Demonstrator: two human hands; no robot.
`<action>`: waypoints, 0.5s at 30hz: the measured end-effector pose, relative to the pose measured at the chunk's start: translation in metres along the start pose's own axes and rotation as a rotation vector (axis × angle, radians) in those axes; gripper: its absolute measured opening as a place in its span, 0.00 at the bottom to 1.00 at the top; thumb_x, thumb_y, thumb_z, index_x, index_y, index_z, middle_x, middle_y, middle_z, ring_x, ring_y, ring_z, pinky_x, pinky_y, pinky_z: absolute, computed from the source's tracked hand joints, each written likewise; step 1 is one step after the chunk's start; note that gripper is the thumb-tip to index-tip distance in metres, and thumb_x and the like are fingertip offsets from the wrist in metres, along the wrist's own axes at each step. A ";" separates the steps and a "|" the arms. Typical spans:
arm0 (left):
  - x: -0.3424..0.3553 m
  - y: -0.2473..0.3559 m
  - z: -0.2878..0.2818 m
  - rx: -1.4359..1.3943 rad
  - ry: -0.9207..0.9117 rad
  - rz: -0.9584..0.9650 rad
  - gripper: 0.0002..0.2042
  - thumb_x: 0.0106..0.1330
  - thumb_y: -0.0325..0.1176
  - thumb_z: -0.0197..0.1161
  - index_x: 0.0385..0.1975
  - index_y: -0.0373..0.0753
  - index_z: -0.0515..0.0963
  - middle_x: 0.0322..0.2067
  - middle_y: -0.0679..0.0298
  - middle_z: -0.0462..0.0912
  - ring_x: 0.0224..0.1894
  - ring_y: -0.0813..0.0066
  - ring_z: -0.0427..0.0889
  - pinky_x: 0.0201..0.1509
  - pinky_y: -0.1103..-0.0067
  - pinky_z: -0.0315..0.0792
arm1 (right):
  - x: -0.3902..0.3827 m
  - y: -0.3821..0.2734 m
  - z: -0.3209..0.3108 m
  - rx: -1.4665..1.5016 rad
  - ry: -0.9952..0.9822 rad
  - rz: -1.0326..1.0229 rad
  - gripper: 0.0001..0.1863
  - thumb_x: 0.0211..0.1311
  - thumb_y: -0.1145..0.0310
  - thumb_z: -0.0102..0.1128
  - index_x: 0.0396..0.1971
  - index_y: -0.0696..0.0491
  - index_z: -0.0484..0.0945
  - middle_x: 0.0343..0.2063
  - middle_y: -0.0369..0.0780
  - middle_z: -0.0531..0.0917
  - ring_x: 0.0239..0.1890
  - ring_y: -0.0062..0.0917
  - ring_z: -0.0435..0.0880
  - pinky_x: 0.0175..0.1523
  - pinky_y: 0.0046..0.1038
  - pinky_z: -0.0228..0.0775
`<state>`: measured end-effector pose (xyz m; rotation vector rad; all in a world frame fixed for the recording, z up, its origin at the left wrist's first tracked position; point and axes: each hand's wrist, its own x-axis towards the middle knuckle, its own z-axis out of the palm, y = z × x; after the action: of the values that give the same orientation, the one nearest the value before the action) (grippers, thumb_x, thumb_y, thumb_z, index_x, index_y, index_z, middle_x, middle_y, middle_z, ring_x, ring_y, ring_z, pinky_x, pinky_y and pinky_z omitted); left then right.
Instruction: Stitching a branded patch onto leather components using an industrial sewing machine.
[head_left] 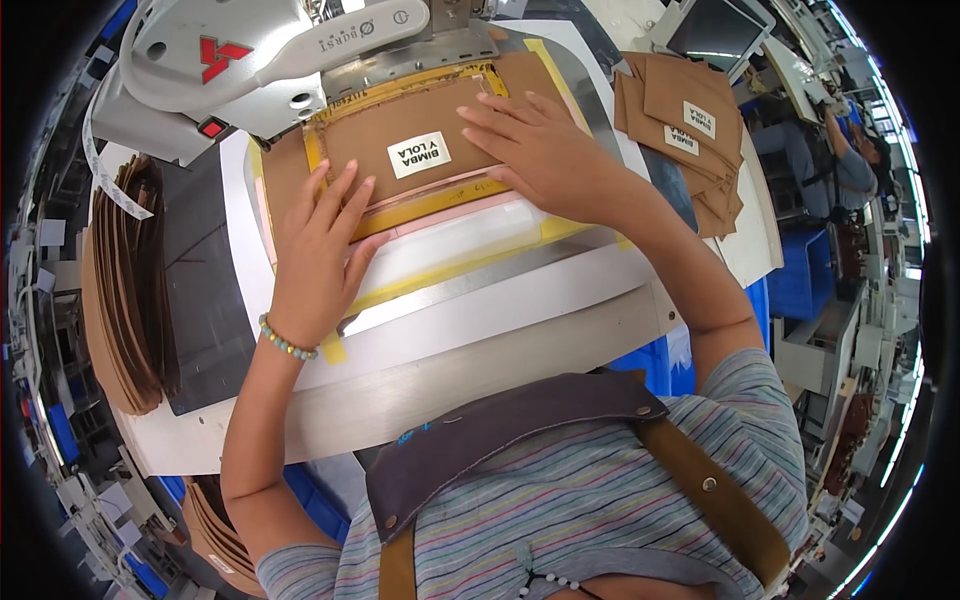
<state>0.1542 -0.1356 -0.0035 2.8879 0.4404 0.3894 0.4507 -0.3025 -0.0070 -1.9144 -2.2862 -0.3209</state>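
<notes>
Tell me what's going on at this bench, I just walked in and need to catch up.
A person presses both hands flat on a brown leather piece bearing a white label, set in a yellow-edged template under a white sewing machine head. The left hand rests on its lower left, the right hand on its right side. Stacks of brown pieces lie to the left and upper right.

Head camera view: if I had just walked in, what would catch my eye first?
Probably the two bare hands pressed flat on a brown panel with a white label, at the centre: the left hand on its lower left edge, the right hand on its right side. The panel sits in a yellow-edged frame under a big white sewing machine at the top. Stacks of brown pieces lie at far left and upper right.
</notes>
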 end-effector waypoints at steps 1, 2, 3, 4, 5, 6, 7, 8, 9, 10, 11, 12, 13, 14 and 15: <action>0.004 -0.002 0.001 0.000 0.007 -0.001 0.30 0.72 0.35 0.69 0.74 0.41 0.74 0.77 0.56 0.69 0.81 0.46 0.60 0.81 0.57 0.59 | 0.007 0.002 0.004 -0.006 0.001 -0.005 0.25 0.81 0.58 0.55 0.68 0.57 0.76 0.74 0.43 0.74 0.81 0.36 0.63 0.80 0.52 0.58; 0.009 -0.004 0.002 0.023 0.000 0.018 0.30 0.73 0.36 0.69 0.74 0.41 0.73 0.77 0.56 0.69 0.81 0.46 0.61 0.81 0.57 0.58 | 0.013 0.004 0.007 -0.020 0.007 0.046 0.26 0.82 0.56 0.54 0.69 0.57 0.75 0.74 0.44 0.74 0.81 0.36 0.62 0.80 0.53 0.56; 0.013 -0.006 0.003 0.045 -0.008 0.038 0.30 0.73 0.37 0.68 0.74 0.41 0.73 0.77 0.56 0.69 0.80 0.46 0.61 0.81 0.56 0.58 | 0.017 0.007 0.010 -0.034 0.013 0.098 0.26 0.83 0.54 0.53 0.69 0.57 0.75 0.74 0.44 0.74 0.82 0.36 0.62 0.81 0.54 0.55; 0.018 -0.008 0.005 0.044 -0.002 0.037 0.30 0.73 0.37 0.68 0.74 0.41 0.73 0.77 0.56 0.69 0.80 0.46 0.61 0.81 0.56 0.58 | 0.018 0.011 0.014 -0.039 0.013 0.095 0.26 0.83 0.54 0.53 0.69 0.57 0.75 0.74 0.44 0.74 0.82 0.36 0.62 0.81 0.54 0.55; 0.021 -0.009 0.006 0.048 -0.019 0.043 0.29 0.73 0.38 0.68 0.74 0.41 0.73 0.77 0.56 0.69 0.80 0.46 0.62 0.80 0.56 0.58 | 0.017 0.015 0.019 -0.052 -0.022 0.122 0.27 0.82 0.53 0.53 0.68 0.57 0.75 0.74 0.44 0.74 0.81 0.36 0.63 0.80 0.54 0.55; 0.024 -0.011 0.006 0.054 -0.037 0.048 0.29 0.74 0.38 0.67 0.75 0.42 0.73 0.77 0.56 0.69 0.80 0.46 0.63 0.80 0.56 0.59 | 0.019 0.018 0.021 -0.064 -0.054 0.151 0.27 0.82 0.51 0.53 0.68 0.57 0.76 0.74 0.44 0.74 0.80 0.37 0.64 0.80 0.53 0.56; 0.025 -0.013 0.008 0.056 -0.033 0.047 0.29 0.74 0.38 0.67 0.75 0.42 0.73 0.77 0.56 0.69 0.80 0.46 0.63 0.80 0.56 0.59 | 0.019 0.019 0.022 -0.067 -0.052 0.148 0.27 0.82 0.51 0.53 0.68 0.57 0.76 0.74 0.44 0.74 0.80 0.37 0.64 0.80 0.53 0.56; 0.025 -0.016 0.010 0.070 -0.051 0.058 0.29 0.74 0.41 0.67 0.73 0.41 0.74 0.76 0.55 0.71 0.78 0.46 0.65 0.79 0.56 0.60 | 0.017 0.019 0.023 -0.094 -0.040 0.140 0.28 0.82 0.50 0.53 0.67 0.57 0.76 0.74 0.44 0.74 0.79 0.37 0.66 0.80 0.53 0.57; 0.025 -0.018 0.011 0.083 -0.069 0.071 0.28 0.75 0.44 0.67 0.72 0.40 0.76 0.75 0.54 0.72 0.77 0.46 0.67 0.78 0.56 0.61 | 0.017 0.019 0.022 -0.122 -0.030 0.133 0.28 0.82 0.49 0.53 0.66 0.57 0.77 0.73 0.44 0.74 0.78 0.37 0.67 0.79 0.53 0.57; 0.026 -0.020 0.012 0.084 -0.066 0.071 0.28 0.75 0.44 0.67 0.72 0.40 0.76 0.75 0.54 0.72 0.77 0.46 0.67 0.78 0.56 0.61 | 0.018 0.019 0.021 -0.125 -0.028 0.132 0.28 0.82 0.49 0.53 0.66 0.57 0.77 0.73 0.44 0.74 0.78 0.37 0.67 0.79 0.53 0.57; 0.026 -0.021 0.013 0.086 -0.062 0.077 0.28 0.75 0.44 0.67 0.71 0.40 0.76 0.74 0.54 0.73 0.77 0.47 0.67 0.78 0.56 0.61 | 0.021 0.018 0.021 -0.086 0.010 0.142 0.28 0.81 0.49 0.54 0.65 0.56 0.77 0.72 0.44 0.76 0.77 0.37 0.69 0.78 0.53 0.58; 0.027 -0.021 0.012 0.087 -0.061 0.083 0.28 0.75 0.44 0.66 0.71 0.39 0.76 0.74 0.54 0.73 0.77 0.47 0.68 0.78 0.56 0.62 | 0.023 0.017 0.021 -0.045 0.046 0.154 0.28 0.81 0.48 0.54 0.64 0.56 0.78 0.71 0.44 0.77 0.75 0.37 0.71 0.77 0.53 0.60; 0.028 -0.021 0.012 0.087 -0.060 0.084 0.28 0.75 0.44 0.66 0.71 0.39 0.76 0.74 0.54 0.73 0.77 0.47 0.68 0.78 0.56 0.62 | 0.023 0.019 0.024 -0.047 0.046 0.155 0.28 0.81 0.48 0.54 0.64 0.56 0.78 0.71 0.44 0.77 0.75 0.37 0.71 0.77 0.53 0.60; 0.031 -0.021 0.011 0.077 -0.068 0.067 0.29 0.74 0.41 0.67 0.73 0.40 0.74 0.76 0.56 0.71 0.77 0.47 0.67 0.79 0.57 0.61 | 0.023 0.021 0.028 -0.062 0.087 0.143 0.28 0.81 0.48 0.55 0.64 0.56 0.78 0.69 0.44 0.79 0.74 0.36 0.72 0.77 0.51 0.61; 0.033 -0.020 0.010 0.068 -0.075 0.045 0.30 0.74 0.39 0.67 0.75 0.41 0.72 0.77 0.58 0.69 0.78 0.48 0.66 0.79 0.58 0.61 | 0.025 0.022 0.030 -0.075 0.128 0.126 0.27 0.81 0.48 0.55 0.63 0.56 0.79 0.67 0.44 0.81 0.74 0.36 0.73 0.76 0.50 0.62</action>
<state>0.1819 -0.1082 -0.0096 2.9707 0.3838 0.2774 0.4685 -0.2676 -0.0282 -2.0002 -2.0903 -0.5051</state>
